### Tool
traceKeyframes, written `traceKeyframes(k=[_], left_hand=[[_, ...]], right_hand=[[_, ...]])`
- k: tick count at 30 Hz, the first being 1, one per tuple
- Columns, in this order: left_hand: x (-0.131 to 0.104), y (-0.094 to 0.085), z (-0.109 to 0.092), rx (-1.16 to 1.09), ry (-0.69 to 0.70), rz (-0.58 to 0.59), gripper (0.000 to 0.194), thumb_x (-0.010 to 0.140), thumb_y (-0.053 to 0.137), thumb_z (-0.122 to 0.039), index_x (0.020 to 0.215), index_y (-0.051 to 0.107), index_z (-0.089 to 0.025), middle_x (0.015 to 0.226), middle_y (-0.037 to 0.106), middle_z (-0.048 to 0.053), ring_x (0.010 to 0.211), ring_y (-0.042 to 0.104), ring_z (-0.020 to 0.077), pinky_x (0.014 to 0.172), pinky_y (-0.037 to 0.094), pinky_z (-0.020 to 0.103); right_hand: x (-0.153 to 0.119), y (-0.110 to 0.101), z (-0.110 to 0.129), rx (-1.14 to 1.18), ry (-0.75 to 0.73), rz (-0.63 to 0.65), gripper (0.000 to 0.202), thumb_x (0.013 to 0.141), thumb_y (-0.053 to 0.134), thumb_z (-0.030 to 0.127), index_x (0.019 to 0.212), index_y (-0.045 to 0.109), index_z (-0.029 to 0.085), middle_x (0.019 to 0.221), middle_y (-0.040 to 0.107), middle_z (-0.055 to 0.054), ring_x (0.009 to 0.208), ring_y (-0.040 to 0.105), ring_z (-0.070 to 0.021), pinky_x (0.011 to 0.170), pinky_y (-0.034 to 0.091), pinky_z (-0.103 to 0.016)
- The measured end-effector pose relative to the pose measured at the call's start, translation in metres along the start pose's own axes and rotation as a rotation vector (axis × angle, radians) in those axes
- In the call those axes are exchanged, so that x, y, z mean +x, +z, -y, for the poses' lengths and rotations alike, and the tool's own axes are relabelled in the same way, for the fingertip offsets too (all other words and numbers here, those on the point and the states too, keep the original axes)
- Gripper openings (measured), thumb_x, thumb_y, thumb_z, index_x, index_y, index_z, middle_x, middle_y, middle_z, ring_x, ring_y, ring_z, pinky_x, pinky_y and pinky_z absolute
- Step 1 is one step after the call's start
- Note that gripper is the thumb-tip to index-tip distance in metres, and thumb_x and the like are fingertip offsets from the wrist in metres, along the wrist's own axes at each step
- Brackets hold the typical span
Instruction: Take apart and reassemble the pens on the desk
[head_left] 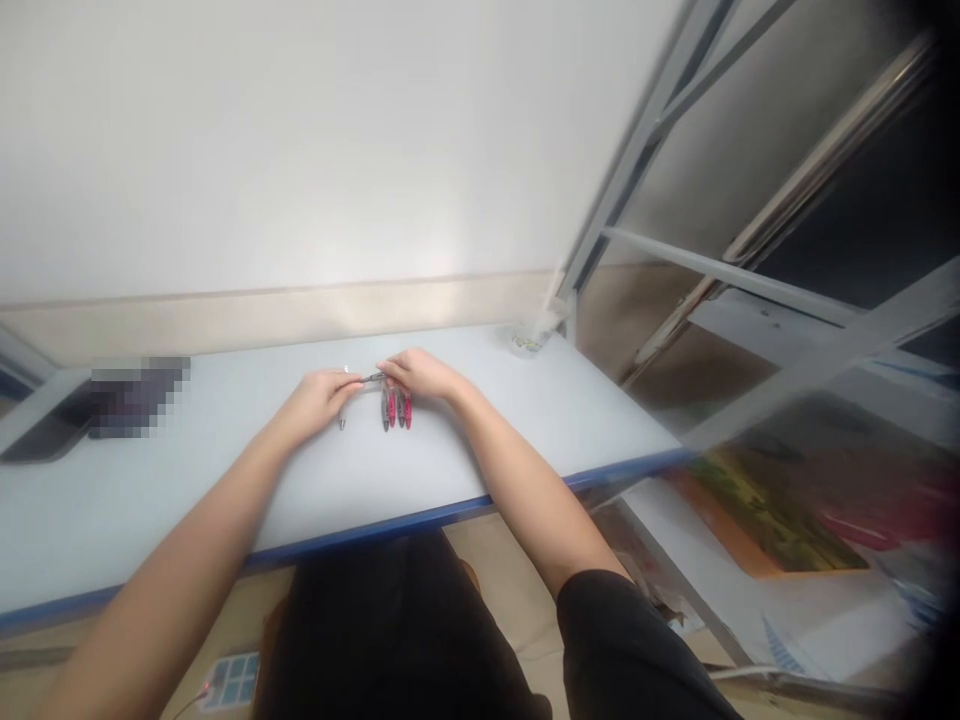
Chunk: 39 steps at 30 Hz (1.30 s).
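Over the middle of the table, a slim grey pen (373, 378) runs between my two hands. My left hand (324, 393) pinches its left end, and the fingers of my right hand (414, 373) are closed on the right end. Just below my right hand, several short pens (397, 409), grey and pinkish red by turns, lie side by side on the table; their upper ends are partly hidden by that hand. A small clear piece with a silvery tip (342, 424) lies beside my left hand, too small to name.
The pale table (352, 490) has a blue front edge and meets a wall. A clear patterned cup (527, 340) stands at the back right. A dark flat device (52, 420) lies at the left, next to a pixelated area. A metal frame (637, 150) rises at the right.
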<state>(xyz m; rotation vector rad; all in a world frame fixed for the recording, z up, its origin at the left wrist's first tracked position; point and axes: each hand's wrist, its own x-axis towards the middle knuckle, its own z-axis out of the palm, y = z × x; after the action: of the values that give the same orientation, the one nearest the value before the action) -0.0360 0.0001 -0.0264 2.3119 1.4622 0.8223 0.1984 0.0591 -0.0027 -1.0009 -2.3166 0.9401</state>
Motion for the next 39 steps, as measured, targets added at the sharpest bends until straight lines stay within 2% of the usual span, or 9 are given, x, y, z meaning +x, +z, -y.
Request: traceKeyframes(k=[5, 7, 11, 15, 21, 24, 30, 36, 39], left_hand=[[0.000, -0.001, -0.004, 0.027, -0.024, -0.002, 0.050, 0.102, 0.046, -0.054, 0.099, 0.082, -0.020, 0.088, 0.078, 0.009, 0.078, 0.069, 0.0262, 0.079, 0.052, 0.037], [0.000, -0.002, -0.004, 0.034, -0.017, 0.004, 0.049, 0.102, 0.046, -0.054, 0.096, 0.082, -0.020, 0.084, 0.077, 0.008, 0.075, 0.067, 0.0251, 0.077, 0.051, 0.036], [-0.001, -0.004, -0.001, 0.042, 0.013, 0.012, 0.048, 0.102, 0.046, -0.052, 0.102, 0.083, -0.020, 0.088, 0.077, 0.009, 0.079, 0.068, 0.0259, 0.079, 0.051, 0.037], [-0.001, -0.003, 0.003, 0.051, 0.023, 0.003, 0.046, 0.104, 0.048, -0.049, 0.110, 0.083, -0.020, 0.099, 0.079, 0.011, 0.089, 0.070, 0.0279, 0.089, 0.053, 0.041], [0.002, -0.002, 0.003, 0.126, 0.095, -0.162, 0.028, 0.101, 0.063, -0.040, 0.110, 0.084, -0.023, 0.108, 0.076, 0.012, 0.111, 0.065, 0.0313, 0.107, 0.050, 0.048], [0.003, -0.002, 0.006, 0.150, 0.113, -0.289, 0.020, 0.099, 0.068, -0.035, 0.105, 0.084, -0.024, 0.108, 0.072, 0.010, 0.112, 0.061, 0.0306, 0.107, 0.050, 0.049], [0.004, 0.004, 0.012, 0.119, 0.177, -0.426, 0.012, 0.095, 0.073, -0.026, 0.100, 0.084, -0.024, 0.101, 0.063, 0.007, 0.104, 0.062, 0.0261, 0.093, 0.054, 0.041], [0.002, 0.010, 0.009, 0.062, 0.250, -0.388, 0.018, 0.096, 0.066, -0.020, 0.100, 0.083, -0.023, 0.100, 0.063, 0.006, 0.096, 0.064, 0.0217, 0.087, 0.055, 0.035], [0.000, 0.013, 0.004, 0.024, 0.266, -0.351, 0.019, 0.097, 0.064, -0.020, 0.101, 0.082, -0.022, 0.100, 0.064, 0.005, 0.090, 0.064, 0.0192, 0.084, 0.055, 0.033]], right_hand=[[-0.003, -0.002, -0.002, 0.077, -0.070, -0.006, 0.032, 0.102, 0.066, 0.036, 0.077, 0.070, 0.017, 0.066, 0.070, -0.002, 0.058, 0.062, -0.0145, 0.064, 0.046, -0.027], [-0.004, -0.003, -0.003, 0.065, -0.101, 0.004, 0.028, 0.100, 0.068, 0.033, 0.078, 0.071, 0.017, 0.067, 0.070, -0.002, 0.059, 0.061, -0.0141, 0.064, 0.045, -0.027], [-0.003, -0.003, -0.002, 0.026, -0.094, 0.061, 0.038, 0.104, 0.061, 0.032, 0.069, 0.064, 0.017, 0.056, 0.060, 0.001, 0.052, 0.054, -0.0123, 0.061, 0.042, -0.027], [-0.004, -0.004, -0.001, 0.053, -0.056, 0.075, 0.048, 0.105, 0.062, 0.040, 0.063, 0.060, 0.018, 0.050, 0.055, 0.002, 0.050, 0.051, -0.0115, 0.060, 0.041, -0.026], [-0.006, -0.005, 0.003, 0.269, 0.034, 0.070, 0.050, 0.101, 0.068, 0.056, 0.076, 0.074, 0.013, 0.062, 0.071, -0.006, 0.056, 0.061, -0.0142, 0.062, 0.050, -0.027], [-0.004, -0.004, 0.003, 0.370, 0.042, 0.030, 0.056, 0.103, 0.062, 0.061, 0.080, 0.075, 0.012, 0.069, 0.075, -0.009, 0.058, 0.061, -0.0141, 0.063, 0.052, -0.027], [0.004, 0.006, -0.007, 0.433, 0.049, -0.067, 0.043, 0.108, 0.059, 0.048, 0.086, 0.074, 0.014, 0.068, 0.071, -0.004, 0.058, 0.061, -0.0119, 0.060, 0.048, -0.023], [0.012, 0.022, -0.010, 0.418, 0.025, -0.179, 0.020, 0.107, 0.061, 0.033, 0.111, 0.070, 0.016, 0.087, 0.077, -0.006, 0.068, 0.066, -0.0136, 0.062, 0.052, -0.025], [0.012, 0.028, -0.006, 0.464, 0.016, -0.223, 0.025, 0.104, 0.065, 0.031, 0.125, 0.066, 0.018, 0.095, 0.079, -0.007, 0.078, 0.071, -0.0163, 0.065, 0.055, -0.026]])
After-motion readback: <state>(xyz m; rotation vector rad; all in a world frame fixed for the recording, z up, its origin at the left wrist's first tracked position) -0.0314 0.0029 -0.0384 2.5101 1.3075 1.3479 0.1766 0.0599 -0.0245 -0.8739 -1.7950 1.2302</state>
